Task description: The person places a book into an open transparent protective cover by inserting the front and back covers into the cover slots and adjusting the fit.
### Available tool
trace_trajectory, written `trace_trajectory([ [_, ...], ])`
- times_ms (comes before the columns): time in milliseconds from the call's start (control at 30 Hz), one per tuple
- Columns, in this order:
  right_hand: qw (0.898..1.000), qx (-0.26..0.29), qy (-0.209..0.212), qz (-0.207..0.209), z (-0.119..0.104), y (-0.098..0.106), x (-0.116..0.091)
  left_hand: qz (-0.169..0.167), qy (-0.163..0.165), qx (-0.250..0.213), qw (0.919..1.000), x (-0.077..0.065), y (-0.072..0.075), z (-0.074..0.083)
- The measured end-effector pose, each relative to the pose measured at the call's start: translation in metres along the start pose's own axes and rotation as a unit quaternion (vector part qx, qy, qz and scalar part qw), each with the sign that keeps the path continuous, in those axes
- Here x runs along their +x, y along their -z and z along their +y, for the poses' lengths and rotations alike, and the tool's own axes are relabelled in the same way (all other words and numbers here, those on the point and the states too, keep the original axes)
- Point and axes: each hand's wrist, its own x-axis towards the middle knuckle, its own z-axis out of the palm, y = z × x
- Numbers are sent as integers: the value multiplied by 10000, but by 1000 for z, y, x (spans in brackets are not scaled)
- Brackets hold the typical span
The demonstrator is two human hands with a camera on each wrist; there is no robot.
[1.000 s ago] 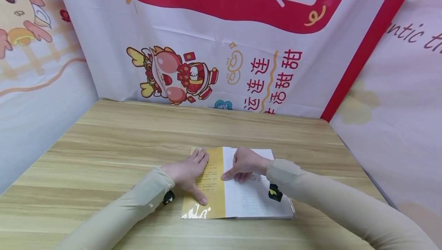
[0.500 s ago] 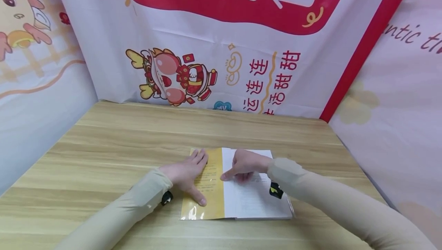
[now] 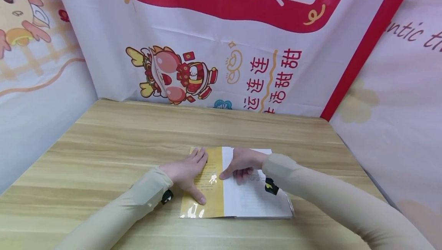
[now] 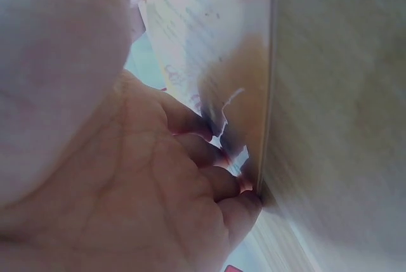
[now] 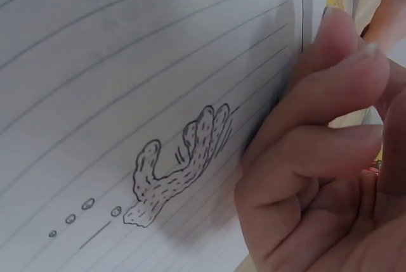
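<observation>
Step in hand, by appearance: flattening a crease; best with left hand [image 3: 188, 173] anchoring, right hand [image 3: 243, 163] pressing evenly from 12 to 6 o'clock. Left: spread on yellow side [image 3: 215, 200], gripping nothing. Right: apart, fingers curled, one digit touching crease. Book [image 3: 255, 206]: open, 6 o'clock on table [image 3: 152, 127]; long axis 9–3, crease 12–6; top edge unclear.
</observation>
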Motion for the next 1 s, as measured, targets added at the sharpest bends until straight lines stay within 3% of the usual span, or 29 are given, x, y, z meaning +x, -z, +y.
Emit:
trace_trajectory([
  [1000, 9986, 326, -334, 253, -11, -5, 1, 27, 88, 105, 9999, 0, 3, 1],
])
